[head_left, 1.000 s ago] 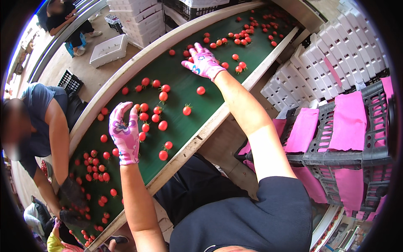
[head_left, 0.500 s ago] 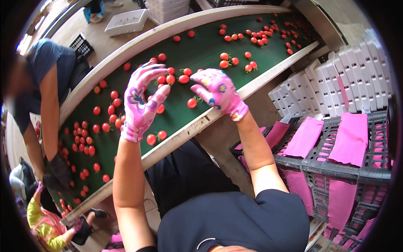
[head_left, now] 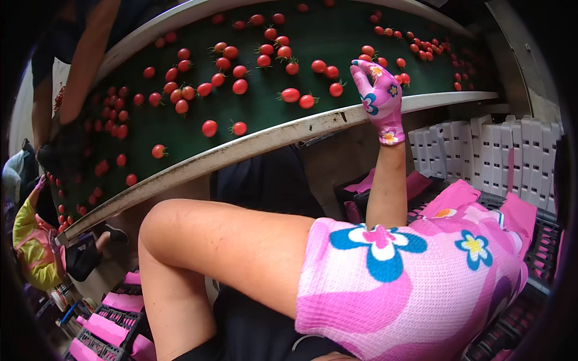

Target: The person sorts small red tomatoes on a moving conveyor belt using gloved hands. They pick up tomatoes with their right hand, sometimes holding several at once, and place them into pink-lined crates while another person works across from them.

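Right hand: gloved, fingers together, resting at green belt edge by tomatoes | Left hand: raised near camera, grip unclear | White crates alongside.

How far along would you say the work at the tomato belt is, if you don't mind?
Done: nothing shows as finished; the pink-lined crate at the right has no tomato in view.
In hand: the right hand reaches over the belt rim, fingers open beside tomatoes; the left hand is up near the camera, off the belt.
Left: many tomatoes lie scattered across the belt.
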`<state>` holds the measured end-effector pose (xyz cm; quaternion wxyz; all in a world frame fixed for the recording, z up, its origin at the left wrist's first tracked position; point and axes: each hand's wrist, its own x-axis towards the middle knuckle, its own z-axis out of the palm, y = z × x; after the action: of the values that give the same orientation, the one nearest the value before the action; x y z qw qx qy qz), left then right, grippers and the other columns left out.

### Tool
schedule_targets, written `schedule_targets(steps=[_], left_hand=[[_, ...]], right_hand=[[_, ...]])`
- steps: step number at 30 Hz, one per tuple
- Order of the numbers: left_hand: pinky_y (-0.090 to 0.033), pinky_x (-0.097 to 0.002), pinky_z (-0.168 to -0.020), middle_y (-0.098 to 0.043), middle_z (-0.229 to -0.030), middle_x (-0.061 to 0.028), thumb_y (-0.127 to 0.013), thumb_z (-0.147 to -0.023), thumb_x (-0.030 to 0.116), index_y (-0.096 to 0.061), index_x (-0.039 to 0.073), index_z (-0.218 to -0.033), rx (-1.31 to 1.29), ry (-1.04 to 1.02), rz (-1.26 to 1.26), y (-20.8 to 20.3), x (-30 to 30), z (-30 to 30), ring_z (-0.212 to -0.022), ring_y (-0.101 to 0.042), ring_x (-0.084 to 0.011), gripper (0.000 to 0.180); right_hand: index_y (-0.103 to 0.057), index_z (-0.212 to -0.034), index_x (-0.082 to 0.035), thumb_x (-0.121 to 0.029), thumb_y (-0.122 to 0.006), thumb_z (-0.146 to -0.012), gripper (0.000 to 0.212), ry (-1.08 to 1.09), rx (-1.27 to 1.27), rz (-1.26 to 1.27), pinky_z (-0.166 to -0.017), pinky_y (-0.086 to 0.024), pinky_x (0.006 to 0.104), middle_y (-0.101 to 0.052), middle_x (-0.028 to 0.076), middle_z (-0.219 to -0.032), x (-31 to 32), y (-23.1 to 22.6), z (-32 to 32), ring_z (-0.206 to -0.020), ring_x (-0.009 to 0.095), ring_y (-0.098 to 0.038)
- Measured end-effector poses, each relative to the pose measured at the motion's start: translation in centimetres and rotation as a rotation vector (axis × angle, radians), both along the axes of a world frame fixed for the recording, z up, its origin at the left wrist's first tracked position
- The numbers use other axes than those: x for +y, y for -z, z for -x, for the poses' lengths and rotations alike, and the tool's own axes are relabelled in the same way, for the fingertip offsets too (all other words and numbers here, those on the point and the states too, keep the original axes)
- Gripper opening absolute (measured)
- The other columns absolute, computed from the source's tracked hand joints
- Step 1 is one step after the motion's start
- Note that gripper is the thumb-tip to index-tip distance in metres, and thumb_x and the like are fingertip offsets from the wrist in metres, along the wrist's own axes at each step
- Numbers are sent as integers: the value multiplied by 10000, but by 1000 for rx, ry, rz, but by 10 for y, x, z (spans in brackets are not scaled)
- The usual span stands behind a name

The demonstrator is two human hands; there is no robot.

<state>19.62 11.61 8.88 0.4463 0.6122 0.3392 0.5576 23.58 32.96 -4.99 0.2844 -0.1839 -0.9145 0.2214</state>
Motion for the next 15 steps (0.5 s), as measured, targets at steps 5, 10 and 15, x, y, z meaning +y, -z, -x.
schedule_targets(steps=[5, 10, 15], left_hand=[[-482, -356, -921, -627, -1076, -111, -659, -800, 109, -637, 35, -1131, -30, 15, 31, 5, 9, -9, -1030, -605, -247, 339], [-495, -374, -905, -636, -1044, -128, -651, -806, 119, -644, 35, -1100, -21, -18, 66, 16, 21, -11, -1008, -619, -275, 306], [-522, -349, -844, -651, -965, -120, -653, -798, 83, -657, 31, -1007, 188, -185, 40, 47, 54, -11, -942, -654, -266, 216]], right_hand=[[-717, -1085, -32, -180, -700, -899, 238, -12, -4, 120, -918, -517, 316, -725, 92, -1045, 19, -4, -8, -1019, 232, -678], [-559, -1353, -111, -474, -643, -892, 592, 295, -317, -412, -1161, -282, 446, -456, 110, -1471, 95, 13, -11, -1384, 365, -358], [-392, -1480, -95, -628, -505, -918, 783, 278, -717, 122, -1138, -327, 413, -390, 139, -1525, 162, -2, -36, -1388, 311, -398]])
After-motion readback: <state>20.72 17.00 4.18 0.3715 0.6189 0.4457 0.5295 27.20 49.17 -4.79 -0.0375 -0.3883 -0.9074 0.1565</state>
